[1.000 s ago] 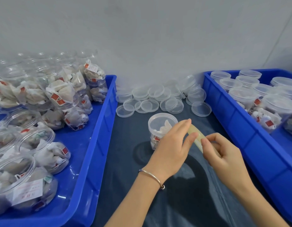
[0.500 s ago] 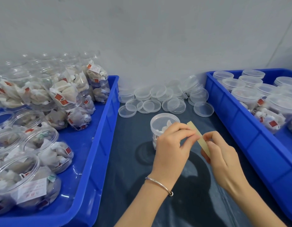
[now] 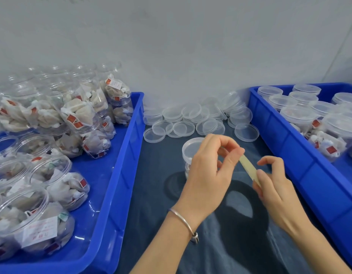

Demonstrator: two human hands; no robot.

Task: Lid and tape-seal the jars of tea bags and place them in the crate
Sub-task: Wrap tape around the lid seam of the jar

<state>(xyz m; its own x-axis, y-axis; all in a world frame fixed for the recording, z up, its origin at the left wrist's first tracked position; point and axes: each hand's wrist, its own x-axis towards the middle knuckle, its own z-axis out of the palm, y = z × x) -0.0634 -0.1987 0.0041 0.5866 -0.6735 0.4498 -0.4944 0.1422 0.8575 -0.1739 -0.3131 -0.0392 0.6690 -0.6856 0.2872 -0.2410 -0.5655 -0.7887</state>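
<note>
Two hands, left hand (image 3: 208, 171) and right hand (image 3: 274, 180), pinching tape strip (image 3: 248, 167) ends

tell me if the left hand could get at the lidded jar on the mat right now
Probably yes: the jar stands just behind the left hand with nothing between them. But that hand pinches one end of the tape strip, so it isn't free yet.

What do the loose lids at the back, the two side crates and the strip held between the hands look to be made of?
Loose lids: clear, glossy thin plastic; the dark mat shows through.
Side crates: opaque blue moulded plastic with shiny highlights.
Strip: pale yellowish, semi-translucent film, probably sealing tape or its backing; unclear which.
</note>
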